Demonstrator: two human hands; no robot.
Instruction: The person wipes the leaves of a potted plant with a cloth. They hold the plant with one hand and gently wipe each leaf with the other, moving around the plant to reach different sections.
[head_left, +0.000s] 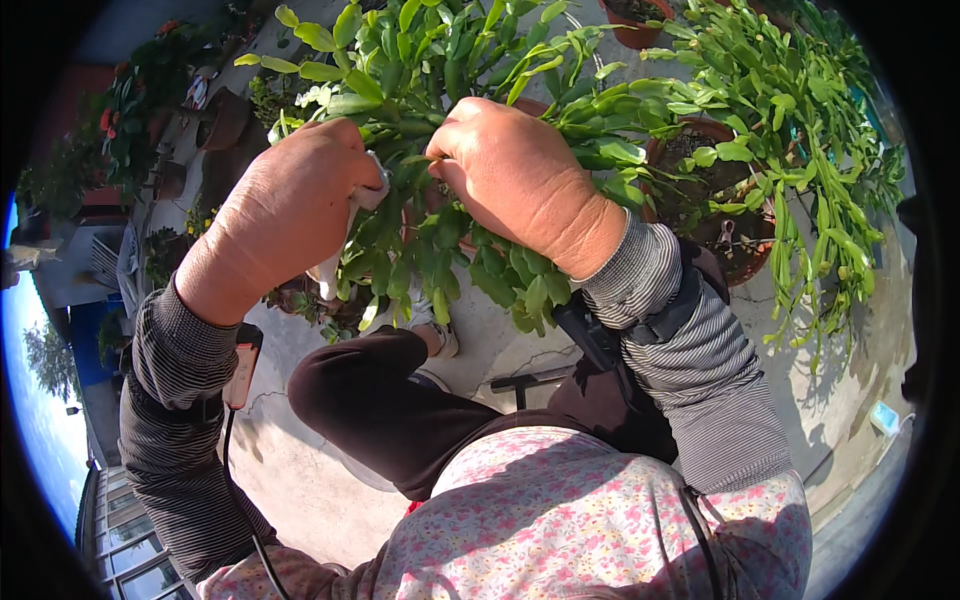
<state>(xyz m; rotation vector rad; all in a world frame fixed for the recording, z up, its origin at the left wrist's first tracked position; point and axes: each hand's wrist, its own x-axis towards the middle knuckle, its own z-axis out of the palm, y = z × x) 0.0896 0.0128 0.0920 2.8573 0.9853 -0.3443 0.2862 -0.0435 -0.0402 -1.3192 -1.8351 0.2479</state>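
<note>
A potted holiday cactus with flat green stem segments (390, 82) spreads before me, and both my hands are among its stems. My left hand (292, 195) is closed around a crumpled white cloth (373, 184), part of which hangs down below the fingers. To its right, my right hand (517, 172) has thumb and forefinger pinched together at the tip of a stem segment (412, 159). The fingers hide most of that tip. Drooping stems cover much of the pot beneath.
Another trailing cactus (795, 112) hangs over a terracotta pot (754, 262) at the right. A smaller pot (637, 34) stands at the top. Left are a tilted pot (223, 120) and red-flowered plants. My bent knee (352, 382) is below the plant, above the concrete floor (300, 480).
</note>
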